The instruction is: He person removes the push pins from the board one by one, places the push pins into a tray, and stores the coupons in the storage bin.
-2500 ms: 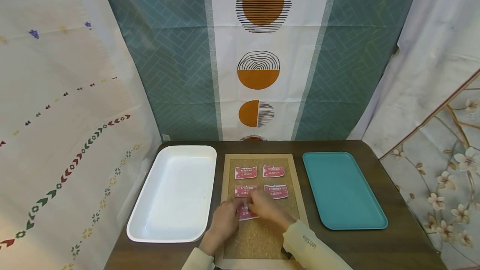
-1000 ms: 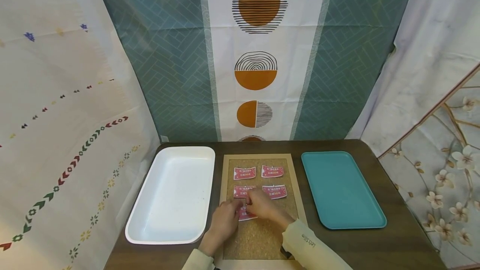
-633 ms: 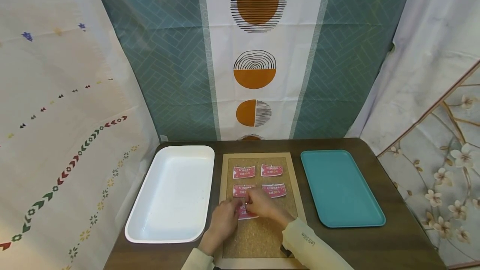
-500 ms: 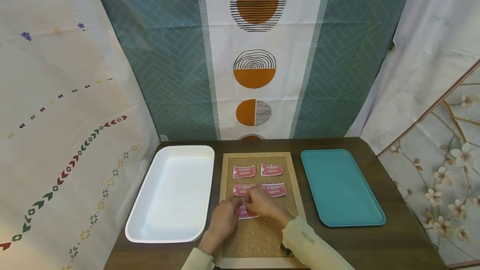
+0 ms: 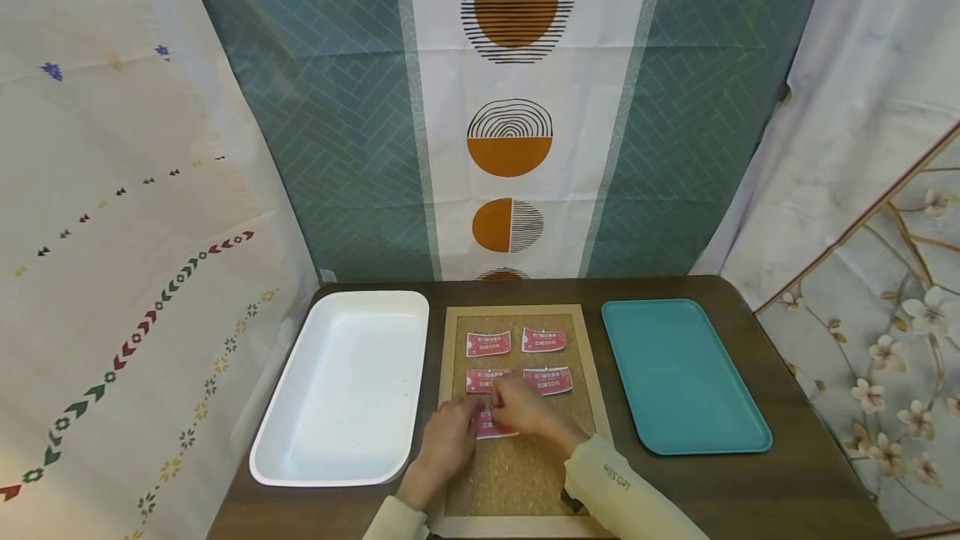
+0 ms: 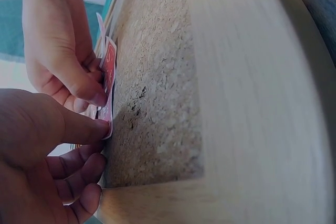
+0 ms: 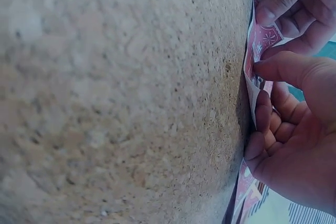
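Head view: framed corkboard (image 5: 517,477) on dark table (image 5: 795,498) beneath left hand (image 5: 450,436) and right hand (image 5: 532,408), patterned cloths (image 5: 348,123) beyond; red coupon (image 5: 491,425) between their fingers. Left wrist: coupon gripped by left hand, at its nearer end. Right wrist: bowed coupon pinched in right hand.

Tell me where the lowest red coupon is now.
In the head view, the lowest red coupon is on the left half of the corkboard, between the left hand and right hand.

Left hand (image 5: 447,440) and right hand (image 5: 531,411), bare; left sleeve (image 5: 395,519) and right sleeve (image 5: 637,494) pale cream, wrist-length. Dark lettering (image 5: 617,476) along the right sleeve. Black item (image 5: 572,502), mostly hidden, beneath right sleeve; dark sliver (image 5: 433,536) by left sleeve.
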`<move>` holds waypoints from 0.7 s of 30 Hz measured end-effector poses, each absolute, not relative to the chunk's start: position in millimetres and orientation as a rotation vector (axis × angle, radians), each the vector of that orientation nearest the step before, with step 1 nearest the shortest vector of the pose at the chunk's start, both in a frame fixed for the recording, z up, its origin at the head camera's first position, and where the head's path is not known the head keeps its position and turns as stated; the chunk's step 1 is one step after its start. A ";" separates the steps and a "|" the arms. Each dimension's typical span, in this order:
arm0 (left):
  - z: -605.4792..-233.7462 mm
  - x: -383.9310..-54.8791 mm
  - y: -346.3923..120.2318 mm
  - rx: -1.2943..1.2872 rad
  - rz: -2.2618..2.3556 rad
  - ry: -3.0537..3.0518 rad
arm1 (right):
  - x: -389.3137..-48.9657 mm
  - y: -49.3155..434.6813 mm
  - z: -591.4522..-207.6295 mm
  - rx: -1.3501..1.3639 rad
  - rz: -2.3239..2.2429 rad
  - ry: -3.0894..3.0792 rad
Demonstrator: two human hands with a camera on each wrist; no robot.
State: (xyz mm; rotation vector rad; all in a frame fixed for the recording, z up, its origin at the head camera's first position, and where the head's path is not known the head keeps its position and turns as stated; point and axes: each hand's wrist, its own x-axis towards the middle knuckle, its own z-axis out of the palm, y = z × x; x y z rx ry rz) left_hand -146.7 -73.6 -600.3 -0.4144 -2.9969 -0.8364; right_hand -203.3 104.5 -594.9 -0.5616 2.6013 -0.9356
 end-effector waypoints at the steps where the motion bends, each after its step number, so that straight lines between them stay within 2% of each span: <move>1: -599.9 -146.5 -73.6 -0.413 -0.835 -2.997 | -203.2 104.5 -595.3 -0.570 -0.936 2.607; 21: -604.2 -146.8 -72.8 -0.402 -0.764 -2.983 | -201.3 104.4 -599.3 -0.752 -0.784 2.707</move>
